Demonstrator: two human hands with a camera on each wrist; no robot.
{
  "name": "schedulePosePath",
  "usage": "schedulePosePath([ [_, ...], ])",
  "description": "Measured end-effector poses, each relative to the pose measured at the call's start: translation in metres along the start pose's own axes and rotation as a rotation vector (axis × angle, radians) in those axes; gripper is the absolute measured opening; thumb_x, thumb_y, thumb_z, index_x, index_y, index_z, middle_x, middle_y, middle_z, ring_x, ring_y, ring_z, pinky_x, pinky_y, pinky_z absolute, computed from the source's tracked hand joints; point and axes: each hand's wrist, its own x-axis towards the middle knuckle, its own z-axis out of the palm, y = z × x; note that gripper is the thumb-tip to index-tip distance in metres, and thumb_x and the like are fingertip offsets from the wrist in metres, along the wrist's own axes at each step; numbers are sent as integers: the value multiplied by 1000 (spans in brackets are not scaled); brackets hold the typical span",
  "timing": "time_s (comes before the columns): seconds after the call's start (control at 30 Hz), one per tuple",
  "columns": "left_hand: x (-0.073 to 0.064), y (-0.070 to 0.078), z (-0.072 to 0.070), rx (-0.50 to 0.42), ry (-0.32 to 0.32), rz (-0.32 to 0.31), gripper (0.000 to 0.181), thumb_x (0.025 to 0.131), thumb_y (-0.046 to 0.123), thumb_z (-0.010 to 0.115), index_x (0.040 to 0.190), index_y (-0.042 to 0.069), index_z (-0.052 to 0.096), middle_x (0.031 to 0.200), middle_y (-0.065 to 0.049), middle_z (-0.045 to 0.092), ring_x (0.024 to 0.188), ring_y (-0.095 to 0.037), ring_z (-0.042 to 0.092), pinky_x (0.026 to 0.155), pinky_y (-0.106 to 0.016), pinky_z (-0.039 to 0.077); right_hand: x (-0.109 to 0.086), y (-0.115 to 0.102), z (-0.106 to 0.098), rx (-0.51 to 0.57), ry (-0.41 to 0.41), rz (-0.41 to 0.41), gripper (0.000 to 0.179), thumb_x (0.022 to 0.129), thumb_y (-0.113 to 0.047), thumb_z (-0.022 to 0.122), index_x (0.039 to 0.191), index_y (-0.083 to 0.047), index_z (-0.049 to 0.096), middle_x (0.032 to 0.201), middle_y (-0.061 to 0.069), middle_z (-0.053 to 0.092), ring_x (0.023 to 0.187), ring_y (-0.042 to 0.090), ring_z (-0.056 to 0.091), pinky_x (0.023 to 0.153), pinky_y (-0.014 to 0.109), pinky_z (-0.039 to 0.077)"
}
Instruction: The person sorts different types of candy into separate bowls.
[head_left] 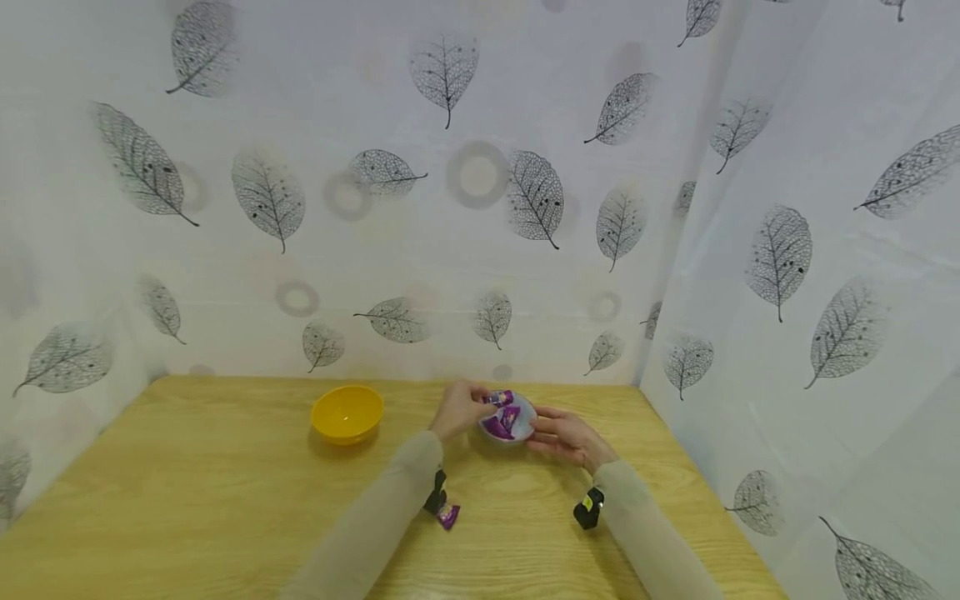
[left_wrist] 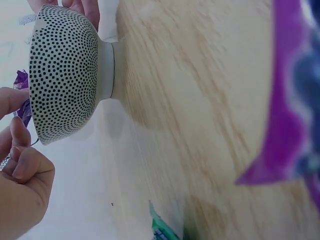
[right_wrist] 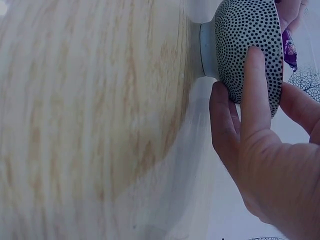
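A small bowl point(left_wrist: 65, 70) with black dots on white stands on the table at the back, holding purple-wrapped snack packets point(head_left: 502, 423). At its left rim, my left hand point(head_left: 457, 412) pinches a purple packet point(head_left: 498, 398) between thumb and fingers, over the bowl's opening. From the other side my right hand point(head_left: 566, 437) grips the bowl, thumb at the rim and fingers along the dotted outer wall point(right_wrist: 245, 30). Another purple packet point(head_left: 448, 516) lies on the table beside my left wrist and looms large and blurred in the left wrist view.
To the left stands a yellow bowl point(head_left: 347, 415) on the wooden table point(head_left: 225, 500). The corner of a green packet point(left_wrist: 164, 231) shows at the bottom of the left wrist view. A leaf-patterned curtain point(head_left: 480, 250) hangs behind the table and along its right side.
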Motion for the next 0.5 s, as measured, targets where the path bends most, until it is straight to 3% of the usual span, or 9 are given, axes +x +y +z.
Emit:
schedulePosePath([
  [0.23,2,3,0,24,14,-22,22,80,12,77,100,2,73,77,-5,62,66,-14,53,55,-24,47,-2,0,0,-8,-17,-6,58,100,-3,50,152,5,24,149,34,33,130,42,48,102,42,50],
  [0.5,-2,2,-6,58,-2,27,25,85,13,74,105,-3,72,100,-16,71,87,-23,65,73,-33,57,0,2,-2,-2,-10,-4,58,100,-2,49,152,6,24,148,34,34,125,40,53,99,41,52],
])
